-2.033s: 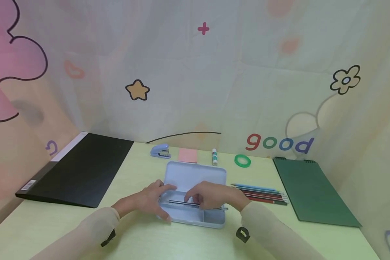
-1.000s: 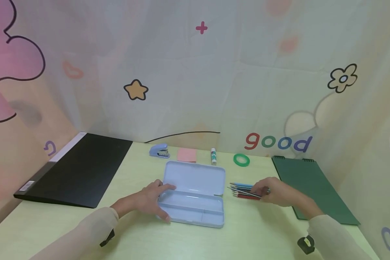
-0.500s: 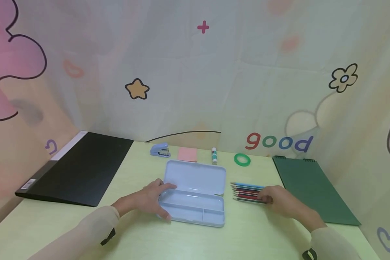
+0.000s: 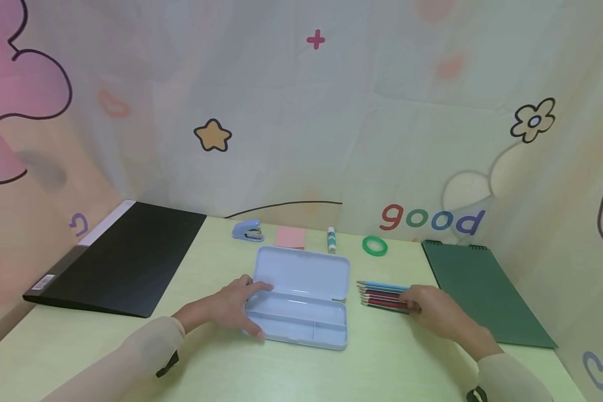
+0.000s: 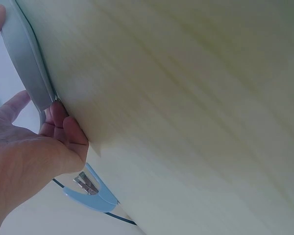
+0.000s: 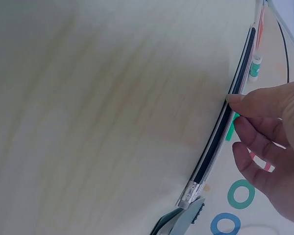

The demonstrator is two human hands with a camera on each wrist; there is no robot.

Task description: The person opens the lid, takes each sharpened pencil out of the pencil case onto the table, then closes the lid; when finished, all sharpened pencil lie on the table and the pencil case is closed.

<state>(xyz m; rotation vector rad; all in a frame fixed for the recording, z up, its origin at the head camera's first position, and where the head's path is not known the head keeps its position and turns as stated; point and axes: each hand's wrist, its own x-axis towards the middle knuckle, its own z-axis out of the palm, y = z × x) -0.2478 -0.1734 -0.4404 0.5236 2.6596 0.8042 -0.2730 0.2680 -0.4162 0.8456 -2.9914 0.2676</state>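
A light-blue pencil case [image 4: 301,298] lies open in the middle of the table, and its tray holds nothing. My left hand [image 4: 248,310] grips the tray's left end, thumb on the front edge and fingers over the rim [image 5: 27,63]. To the right of the case, several pencils [image 4: 382,294] lie side by side. My right hand [image 4: 416,304] rests on their right ends. In the right wrist view its thumb touches a dark pencil [image 6: 220,137], while the other fingers [image 6: 247,129] hang loosely curled and apart from it.
A black folder [image 4: 125,257] lies at the left and a green spiral notebook [image 4: 482,290] at the right. Along the back stand a blue stapler [image 4: 248,230], pink sticky notes [image 4: 290,237], a glue stick [image 4: 331,240] and a green tape roll [image 4: 374,245].
My right hand lifted a dark pencil out of the case, carried it right and laid it with the other pencils. The left hand and the case stayed put.
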